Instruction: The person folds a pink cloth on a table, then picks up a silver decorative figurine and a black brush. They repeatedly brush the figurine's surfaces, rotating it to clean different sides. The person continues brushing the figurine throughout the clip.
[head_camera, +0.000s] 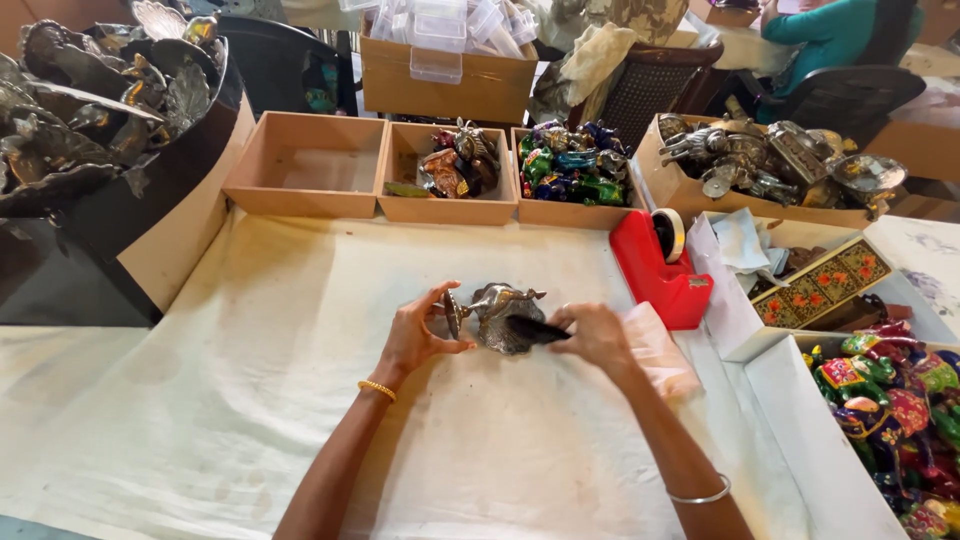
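My left hand (416, 334) grips a small silver metal bird figurine (497, 313) by its left end, over the cloth-covered table (250, 400). My right hand (594, 335) holds a dark brush (535, 331) whose tip rests on the figurine's body. A gold bangle sits on my left wrist and a thin silver one on my right. A pale pink cloth (660, 350) lies just right of my right hand.
A red tape dispenser (660, 268) stands right of the hands. Wooden trays at the back hold painted figurines (572, 165) and metal ones (770, 160); one tray (305, 165) holds nothing. Painted elephants (890, 400) fill a box at right. Metal dishes (90, 100) pile at left. A seated person (830, 35) is far back.
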